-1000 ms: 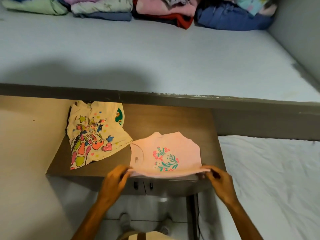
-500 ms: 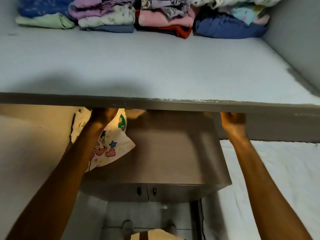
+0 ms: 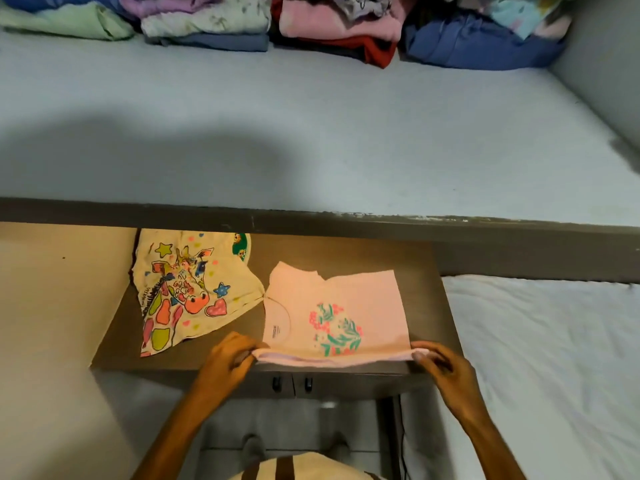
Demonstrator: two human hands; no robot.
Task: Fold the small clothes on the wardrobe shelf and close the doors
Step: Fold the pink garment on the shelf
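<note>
A small pink shirt (image 3: 349,306) with a flower print lies on the brown cabinet top (image 3: 426,327), folded along its near edge. My left hand (image 3: 227,362) pinches the left end of that fold and my right hand (image 3: 441,367) pinches the right end. To the left, a cream shirt (image 3: 187,289) with a colourful giraffe print lies spread out and unfolded, its corner touching the pink shirt. The wardrobe shelf (image 3: 311,133) above is pale blue-grey, with folded clothes (image 3: 277,26) stacked along its back. No wardrobe doors are visible.
The shelf's dark front edge (image 3: 311,220) overhangs the back of the cabinet top. A bed with a white sheet (image 3: 547,358) lies to the right. Two small handles (image 3: 291,384) sit on the cabinet front below the shirt. A beige wall (image 3: 52,323) is left.
Half a second ago both hands reached under the shelf and the pink shirt was out of sight. Now they are back at the near edge, pinching its fold.
</note>
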